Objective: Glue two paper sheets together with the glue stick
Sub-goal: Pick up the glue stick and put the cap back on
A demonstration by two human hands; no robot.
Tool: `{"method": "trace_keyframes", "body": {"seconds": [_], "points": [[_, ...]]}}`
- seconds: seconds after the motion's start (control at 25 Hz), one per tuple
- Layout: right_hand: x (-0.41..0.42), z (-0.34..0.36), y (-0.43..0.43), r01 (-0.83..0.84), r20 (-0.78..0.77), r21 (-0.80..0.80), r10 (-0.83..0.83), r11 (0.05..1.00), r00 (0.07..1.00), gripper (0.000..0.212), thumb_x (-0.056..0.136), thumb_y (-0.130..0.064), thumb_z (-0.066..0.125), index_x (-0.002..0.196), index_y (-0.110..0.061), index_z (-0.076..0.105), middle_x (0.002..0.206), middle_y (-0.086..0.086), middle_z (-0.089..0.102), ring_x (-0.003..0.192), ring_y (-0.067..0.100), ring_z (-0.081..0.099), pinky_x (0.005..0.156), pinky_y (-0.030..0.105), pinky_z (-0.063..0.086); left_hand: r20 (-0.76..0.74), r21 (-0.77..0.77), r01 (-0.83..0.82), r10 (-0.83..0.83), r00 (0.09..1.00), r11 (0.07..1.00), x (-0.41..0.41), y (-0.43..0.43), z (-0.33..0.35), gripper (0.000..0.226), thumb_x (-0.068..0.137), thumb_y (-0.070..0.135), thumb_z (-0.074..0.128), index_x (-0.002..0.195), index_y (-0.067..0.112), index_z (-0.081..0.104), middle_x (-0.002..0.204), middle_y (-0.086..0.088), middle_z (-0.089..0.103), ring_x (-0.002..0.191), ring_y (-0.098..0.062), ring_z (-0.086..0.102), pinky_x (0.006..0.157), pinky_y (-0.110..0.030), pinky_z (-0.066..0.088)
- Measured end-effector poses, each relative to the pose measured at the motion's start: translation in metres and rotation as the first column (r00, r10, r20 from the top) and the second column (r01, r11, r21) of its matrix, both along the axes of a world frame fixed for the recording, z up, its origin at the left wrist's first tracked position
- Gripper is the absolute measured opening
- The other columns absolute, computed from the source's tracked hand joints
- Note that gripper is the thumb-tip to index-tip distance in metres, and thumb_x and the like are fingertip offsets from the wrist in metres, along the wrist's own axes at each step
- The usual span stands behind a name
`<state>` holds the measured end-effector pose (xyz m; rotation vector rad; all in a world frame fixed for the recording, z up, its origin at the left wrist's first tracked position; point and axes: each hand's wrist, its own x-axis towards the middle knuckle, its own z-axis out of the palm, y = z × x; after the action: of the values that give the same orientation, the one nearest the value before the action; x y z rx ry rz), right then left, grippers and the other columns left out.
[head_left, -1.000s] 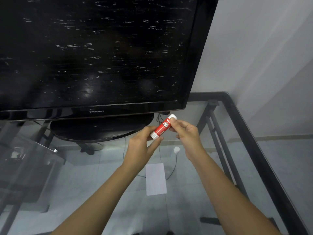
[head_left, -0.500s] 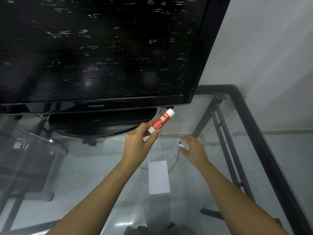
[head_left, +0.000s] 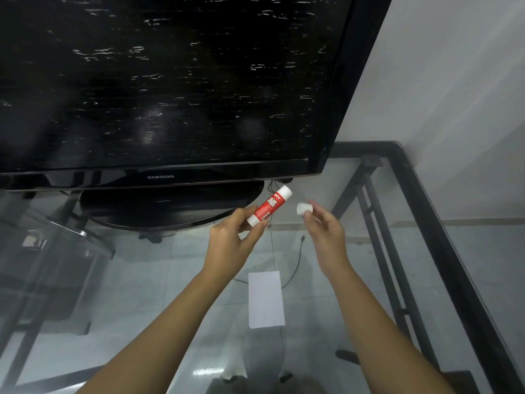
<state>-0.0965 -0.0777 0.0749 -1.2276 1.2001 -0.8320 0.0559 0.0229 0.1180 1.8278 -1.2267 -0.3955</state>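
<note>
A red glue stick point(head_left: 270, 205) with white ends is tilted up to the right, held by its lower end in my left hand point(head_left: 230, 245). My right hand point(head_left: 326, 234) pinches a small white cap point(head_left: 304, 209) in its fingertips, just right of the stick's upper end and a little apart from it. Below both hands, white paper point(head_left: 265, 299) lies flat on the glass table; I cannot tell whether it is one sheet or two stacked.
A large black television point(head_left: 170, 81) on an oval black base point(head_left: 170, 206) fills the back of the glass table. The table's black metal frame point(head_left: 443, 251) runs along the right. A thin black cable point(head_left: 295, 263) shows through the glass.
My right hand let go of the stick, reached down to the white cap on the glass, and has lifted it up beside the stick's tip. My left hand kept holding the stick.
</note>
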Motion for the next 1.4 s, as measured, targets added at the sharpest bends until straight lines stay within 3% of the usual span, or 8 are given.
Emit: {"method": "trace_keyframes", "body": {"seconds": [0.12,0.28,0.56,0.76,0.92,1.12,1.2,1.4], "points": [[0.006,0.027,0.007,0.005,0.143,0.031,-0.01,1.0,0.99,0.041,0.065,-0.058,0.067,0.104,-0.046,0.063,0.121,-0.013,0.06,0.114,0.009,0.053,0.09,0.025,0.044,0.021,-0.012,0.018,-0.017,1.0,1.0,-0.004,0.0,0.0,0.04,0.08,0.03,0.067,0.114,0.012,0.06,0.11,-0.006,0.067,0.087,-0.003,0.057,0.068,-0.001,0.04],[0.011,0.044,0.012,-0.022,0.181,-0.023,0.025,1.0,0.983,0.03,0.07,-0.049,0.065,0.099,-0.048,0.063,0.122,-0.009,0.06,0.118,0.015,0.051,0.096,0.033,0.042,0.07,-0.011,0.042,-0.041,0.997,0.999,-0.006,0.001,0.002,0.038,0.08,0.029,0.068,0.113,0.012,0.061,0.107,-0.005,0.068,0.085,-0.001,0.055,0.066,-0.003,0.039],[0.001,0.055,0.001,-0.2,0.084,-0.131,0.212,0.971,0.974,0.03,0.086,-0.024,0.059,0.112,-0.039,0.057,0.11,-0.02,0.06,0.108,0.003,0.053,0.079,0.006,0.045,0.094,-0.003,0.147,-0.146,0.985,0.989,0.007,0.004,0.012,0.041,0.079,0.027,0.069,0.116,0.011,0.063,0.106,-0.007,0.069,0.08,0.002,0.054,0.065,0.002,0.039],[-0.001,0.058,-0.003,-0.305,0.027,-0.137,0.311,0.942,0.95,0.035,0.087,-0.021,0.059,0.122,-0.025,0.057,0.114,-0.008,0.061,0.11,0.008,0.054,0.082,0.011,0.047,0.126,-0.021,0.147,-0.143,0.982,0.989,0.01,0.002,0.014,0.04,0.078,0.025,0.071,0.114,0.009,0.064,0.104,-0.009,0.07,0.082,-0.006,0.057,0.069,-0.007,0.04],[0.004,0.055,0.002,-0.243,0.057,-0.151,0.254,0.958,0.966,0.039,0.084,-0.031,0.061,0.121,-0.035,0.053,0.111,-0.02,0.059,0.106,0.0,0.054,0.082,0.009,0.046,0.148,-0.041,0.105,-0.098,0.984,0.994,0.004,0.0,0.009,0.039,0.079,0.027,0.07,0.113,0.01,0.064,0.105,-0.009,0.07,0.084,-0.005,0.057,0.068,-0.005,0.038],[0.012,0.033,0.007,-0.22,0.263,0.095,0.188,0.971,0.946,0.057,0.068,-0.048,0.068,0.118,-0.024,0.055,0.117,-0.002,0.064,0.108,0.013,0.061,0.095,0.029,0.048,0.094,-0.083,0.119,-0.111,0.989,0.989,-0.004,-0.007,-0.008,0.034,0.082,0.025,0.068,0.113,0.012,0.062,0.103,-0.004,0.07,0.087,-0.007,0.06,0.075,-0.013,0.049],[0.011,0.019,0.007,-0.237,0.209,0.108,0.212,0.965,0.955,0.035,0.077,-0.04,0.067,0.107,-0.02,0.062,0.103,-0.002,0.07,0.101,0.013,0.064,0.087,0.025,0.052,0.084,-0.002,0.153,-0.153,0.985,0.988,-0.005,-0.008,-0.023,0.038,0.086,0.029,0.061,0.121,0.015,0.058,0.12,-0.003,0.064,0.105,-0.013,0.059,0.089,-0.023,0.047],[-0.003,-0.012,0.006,-0.204,-0.176,-0.058,0.191,0.977,0.966,0.015,0.082,-0.019,0.067,0.087,-0.032,0.062,0.078,-0.019,0.069,0.084,-0.006,0.062,0.072,0.009,0.042,0.131,0.363,0.153,-0.213,0.968,0.919,0.006,0.01,-0.081,0.055,0.098,0.039,0.024,0.147,0.018,0.01,0.157,0.0,0.009,0.143,-0.014,0.007,0.116,-0.034,0.014]]}}
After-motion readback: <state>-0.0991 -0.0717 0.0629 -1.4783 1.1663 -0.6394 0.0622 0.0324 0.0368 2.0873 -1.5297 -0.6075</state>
